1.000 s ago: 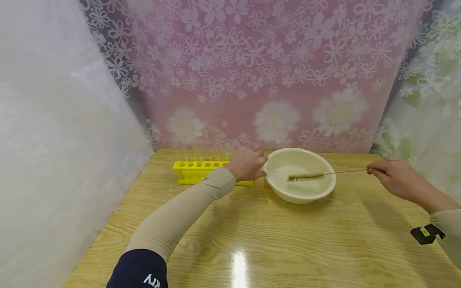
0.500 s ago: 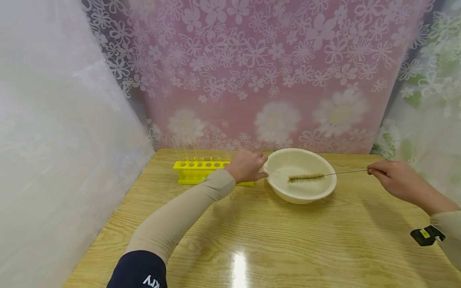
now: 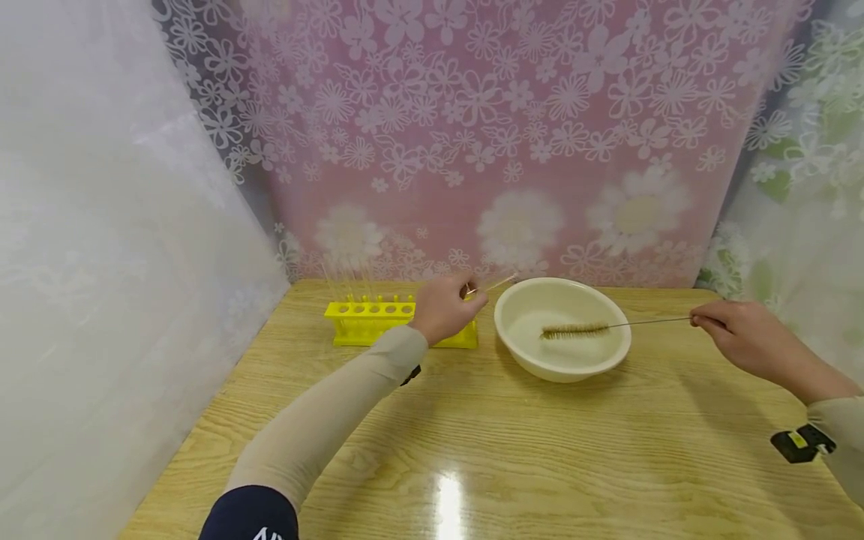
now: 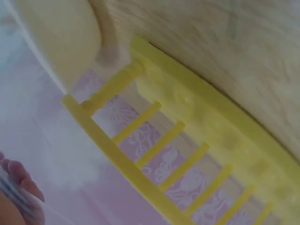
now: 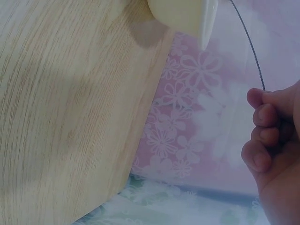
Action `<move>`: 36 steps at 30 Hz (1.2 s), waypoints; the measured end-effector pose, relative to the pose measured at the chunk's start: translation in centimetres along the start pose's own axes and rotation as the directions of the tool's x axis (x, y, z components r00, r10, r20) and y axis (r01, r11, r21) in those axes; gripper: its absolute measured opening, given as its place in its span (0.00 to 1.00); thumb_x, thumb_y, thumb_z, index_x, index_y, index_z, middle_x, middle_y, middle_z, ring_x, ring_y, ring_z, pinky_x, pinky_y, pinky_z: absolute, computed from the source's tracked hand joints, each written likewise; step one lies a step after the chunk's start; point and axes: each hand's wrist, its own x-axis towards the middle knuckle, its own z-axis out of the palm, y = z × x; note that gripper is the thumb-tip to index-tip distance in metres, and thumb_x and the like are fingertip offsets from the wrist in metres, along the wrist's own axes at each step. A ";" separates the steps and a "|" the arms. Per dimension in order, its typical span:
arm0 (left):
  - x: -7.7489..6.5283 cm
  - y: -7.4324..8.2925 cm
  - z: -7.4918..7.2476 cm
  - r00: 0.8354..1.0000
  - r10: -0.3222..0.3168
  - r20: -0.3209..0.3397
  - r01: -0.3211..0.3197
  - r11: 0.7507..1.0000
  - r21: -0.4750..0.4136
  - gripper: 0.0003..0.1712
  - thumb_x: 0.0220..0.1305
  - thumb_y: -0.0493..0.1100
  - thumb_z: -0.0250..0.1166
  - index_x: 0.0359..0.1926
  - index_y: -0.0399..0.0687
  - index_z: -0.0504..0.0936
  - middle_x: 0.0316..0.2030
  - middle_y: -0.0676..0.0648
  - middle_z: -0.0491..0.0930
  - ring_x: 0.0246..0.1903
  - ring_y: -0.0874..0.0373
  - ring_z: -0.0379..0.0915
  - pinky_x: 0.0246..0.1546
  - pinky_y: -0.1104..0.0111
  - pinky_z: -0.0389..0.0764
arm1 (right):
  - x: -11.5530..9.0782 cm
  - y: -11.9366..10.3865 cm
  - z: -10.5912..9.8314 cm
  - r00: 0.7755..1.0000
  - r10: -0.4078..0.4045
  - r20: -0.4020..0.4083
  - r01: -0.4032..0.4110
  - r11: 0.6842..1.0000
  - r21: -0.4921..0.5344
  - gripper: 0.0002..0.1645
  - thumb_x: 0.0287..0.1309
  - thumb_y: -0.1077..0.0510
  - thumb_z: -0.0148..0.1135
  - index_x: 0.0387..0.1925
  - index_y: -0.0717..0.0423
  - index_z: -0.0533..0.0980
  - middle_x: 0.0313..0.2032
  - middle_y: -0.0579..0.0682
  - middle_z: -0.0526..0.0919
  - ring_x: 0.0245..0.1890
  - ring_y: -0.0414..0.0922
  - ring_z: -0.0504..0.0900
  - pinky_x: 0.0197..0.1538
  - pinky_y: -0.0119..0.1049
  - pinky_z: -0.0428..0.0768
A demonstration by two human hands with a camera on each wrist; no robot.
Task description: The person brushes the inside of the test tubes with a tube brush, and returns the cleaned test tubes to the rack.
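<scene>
My left hand [image 3: 445, 306] grips a thin clear glass test tube [image 3: 498, 283] above the right part of the yellow test tube rack [image 3: 378, 308]. The tube tilts up to the right, near the basin's rim. In the left wrist view, the curled fingers [image 4: 19, 173] show at the lower left, the rack beyond them. Several test tubes [image 3: 347, 283] stand in the rack's left holes. My right hand [image 3: 749, 337] pinches the twisted wire handle [image 5: 253, 50] of a test tube brush. Its tan bristles [image 3: 574, 331] lie level over the inside of the cream basin [image 3: 562, 369].
The wooden table [image 3: 513, 450] stretches toward me. Behind it hangs a pink flowered curtain [image 3: 472, 150], with a whitish sheet [image 3: 121, 225] on the left and a green flowered one [image 3: 803, 225] on the right.
My left hand has moved left and turned from the basin's rim toward the rack; its test tube, earlier over the basin, now points up to the right. The right hand has barely moved.
</scene>
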 end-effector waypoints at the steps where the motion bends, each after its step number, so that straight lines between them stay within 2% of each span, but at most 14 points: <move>1: -0.2 -0.1 -0.3 0.999 -0.024 -0.033 0.022 0.998 -0.055 0.11 0.69 0.55 0.56 0.38 0.57 0.81 0.22 0.55 0.73 0.18 0.60 0.62 0.20 0.70 0.62 | 0.0 0.0 0.0 1.000 0.000 -0.001 0.000 1.000 -0.001 0.12 0.67 0.69 0.59 0.48 0.70 0.81 0.39 0.57 0.88 0.34 0.55 0.85 0.32 0.44 0.81; 4: -0.5 -0.2 -1.1 0.989 -0.099 -0.111 0.076 0.978 -0.195 0.10 0.71 0.53 0.55 0.40 0.56 0.79 0.24 0.53 0.71 0.20 0.58 0.63 0.23 0.68 0.63 | 0.1 0.0 0.0 1.000 -0.003 -0.008 0.003 1.000 -0.010 0.12 0.67 0.69 0.59 0.48 0.70 0.81 0.39 0.57 0.88 0.34 0.54 0.85 0.31 0.40 0.80; 7: -0.7 -0.5 -2.1 0.972 -0.161 -0.171 0.112 0.957 -0.267 0.12 0.74 0.53 0.55 0.45 0.55 0.80 0.28 0.52 0.73 0.23 0.57 0.66 0.23 0.66 0.65 | 0.2 0.0 0.0 1.000 -0.010 -0.019 0.010 1.000 -0.011 0.12 0.67 0.69 0.59 0.49 0.70 0.81 0.39 0.57 0.88 0.33 0.54 0.85 0.30 0.39 0.80; 13: -1.2 -1.7 -3.6 0.948 -0.222 -0.229 0.148 0.943 -0.299 0.17 0.76 0.55 0.55 0.53 0.52 0.80 0.36 0.54 0.78 0.31 0.58 0.71 0.30 0.65 0.72 | 0.3 0.0 0.1 0.999 -0.016 -0.047 0.015 1.000 -0.012 0.11 0.66 0.69 0.60 0.48 0.69 0.82 0.38 0.57 0.88 0.33 0.53 0.85 0.29 0.35 0.78; 17: -1.8 -2.8 -4.4 0.931 -0.242 -0.274 0.153 0.938 -0.311 0.19 0.76 0.56 0.56 0.54 0.50 0.80 0.38 0.53 0.80 0.34 0.59 0.75 0.34 0.64 0.77 | 0.3 -0.1 0.1 0.999 -0.017 -0.050 0.016 1.000 -0.011 0.11 0.66 0.69 0.60 0.48 0.69 0.82 0.39 0.58 0.88 0.34 0.55 0.85 0.30 0.38 0.80; 22: -2.5 -4.0 -5.5 0.907 -0.256 -0.334 0.162 0.945 -0.285 0.21 0.75 0.58 0.57 0.54 0.48 0.79 0.40 0.51 0.81 0.36 0.59 0.78 0.40 0.65 0.81 | 0.4 -0.2 0.1 0.999 -0.015 -0.052 0.015 1.000 -0.001 0.12 0.66 0.70 0.59 0.49 0.71 0.81 0.39 0.61 0.88 0.36 0.59 0.85 0.33 0.48 0.82; 29: -3.0 -5.4 -6.7 0.874 -0.221 -0.433 0.163 0.972 -0.166 0.23 0.74 0.59 0.58 0.54 0.47 0.81 0.40 0.49 0.83 0.36 0.57 0.81 0.38 0.63 0.82 | 0.6 -0.3 0.2 0.997 -0.027 -0.075 0.027 1.000 -0.007 0.11 0.66 0.70 0.59 0.48 0.70 0.82 0.39 0.60 0.88 0.35 0.58 0.85 0.33 0.48 0.82; 36: -3.7 -6.6 -6.6 0.862 -0.233 -0.450 0.226 0.972 -0.070 0.23 0.74 0.60 0.58 0.54 0.47 0.81 0.40 0.49 0.84 0.38 0.55 0.81 0.37 0.61 0.80 | 0.6 -0.3 0.4 0.997 -0.018 -0.069 0.019 1.000 0.017 0.11 0.68 0.69 0.57 0.48 0.69 0.81 0.40 0.61 0.87 0.37 0.59 0.86 0.34 0.52 0.82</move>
